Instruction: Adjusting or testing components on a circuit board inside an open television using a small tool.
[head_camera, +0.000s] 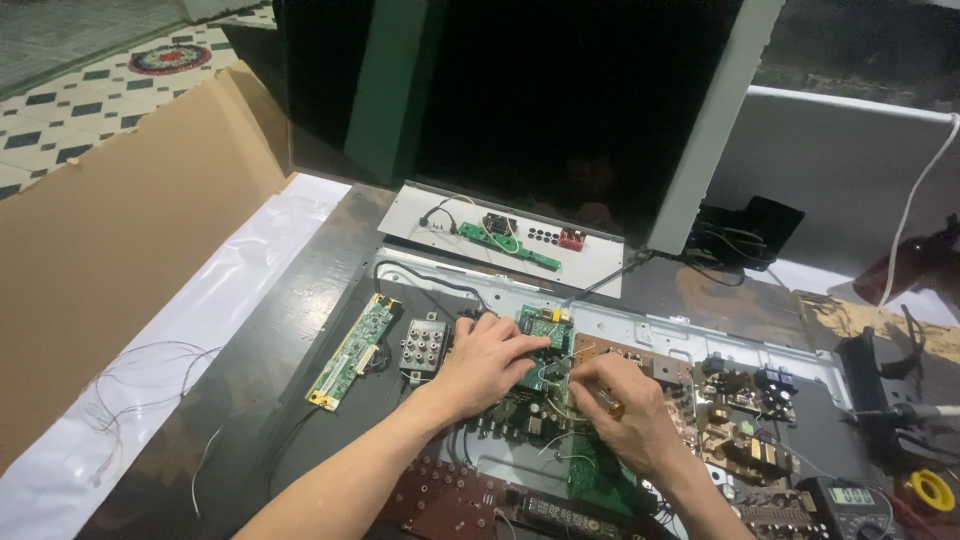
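My left hand (487, 360) rests flat on a green circuit board (545, 328) in the middle of a metal chassis (660, 335), fingers spread toward the right. My right hand (625, 405) is beside it, fingers pinched on a small tool with an amber handle (612, 406), its tip hidden among thin wires over the board. A brown power board (735, 415) with several capacitors lies just right of my right hand.
A long narrow green board (352, 350) and a grey connector block (422, 345) lie left of my hands. A white panel with a green strip board (508, 240) sits behind. Cardboard (130, 230) is at left, a multimeter (850, 500) and yellow tape roll (932, 490) at right.
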